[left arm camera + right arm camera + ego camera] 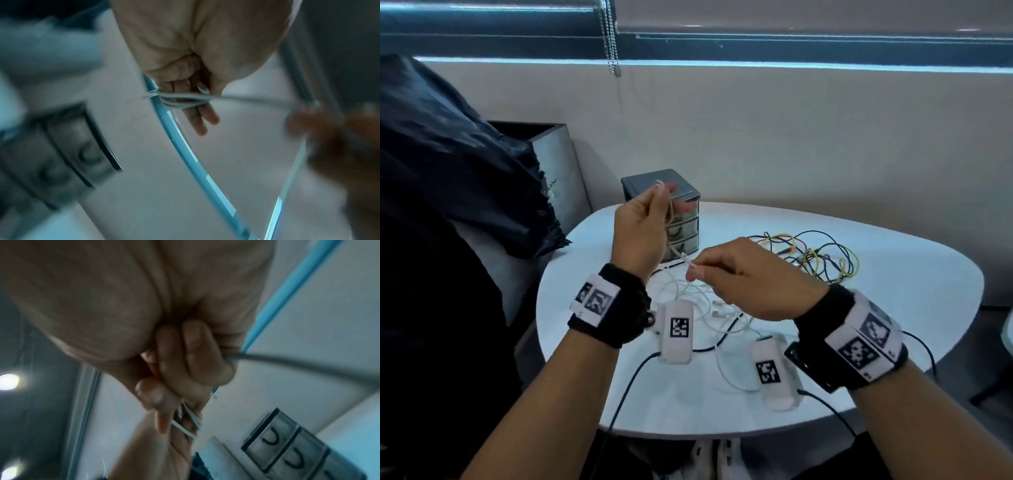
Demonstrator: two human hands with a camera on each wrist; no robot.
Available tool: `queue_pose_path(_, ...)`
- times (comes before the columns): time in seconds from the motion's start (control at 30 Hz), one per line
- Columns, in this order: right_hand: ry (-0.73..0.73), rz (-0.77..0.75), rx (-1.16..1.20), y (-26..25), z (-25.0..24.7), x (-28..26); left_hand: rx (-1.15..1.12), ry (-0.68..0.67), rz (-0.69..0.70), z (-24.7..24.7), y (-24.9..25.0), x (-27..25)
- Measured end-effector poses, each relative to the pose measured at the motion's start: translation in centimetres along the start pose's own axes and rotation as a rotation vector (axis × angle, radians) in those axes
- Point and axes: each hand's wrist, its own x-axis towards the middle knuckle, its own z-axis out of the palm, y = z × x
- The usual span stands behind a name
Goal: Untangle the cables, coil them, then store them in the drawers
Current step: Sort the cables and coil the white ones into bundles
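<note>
My left hand [664, 198] is raised in front of the grey drawer unit [654, 178], with several loops of a white cable [179, 100] wound round its fingers [197, 116] and pinched under the thumb. A taut stretch of that white cable [677, 251] runs down to my right hand [693, 270], which pinches it between thumb and curled fingers [191, 363]. More white cable [709, 308] lies loose on the white table [893, 301] under both hands. A tangle of coloured wires [822, 257] sits at the back right. The drawers [287, 449] look closed.
Two white marker boxes [676, 330] [774, 371] with black leads hang by my wrists over the table's near edge. A black bag [448, 171] and a grey box [558, 161] stand left of the table. The wall is close behind.
</note>
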Motion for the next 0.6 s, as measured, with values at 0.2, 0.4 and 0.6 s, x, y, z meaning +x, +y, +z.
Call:
queue_pose_path(0.2, 0.299, 0.053, 0.148, 1.9, -2.7, 0.3, 0.267, -0.447, -0.091, -0.8, -2.2, -4.2)
queue_pose_path(0.4, 0.352, 0.127, 0.271, 5.6, 1.2, 1.0, -0.501, -0.307, -0.356, 0.3, -0.7, -5.8)
queue_pose_path(0.6, 0.151, 0.359, 0.434, 6.6, 8.3, -5.8, -0.745, 0.141, -0.28, -2.2, -3.7, -8.2)
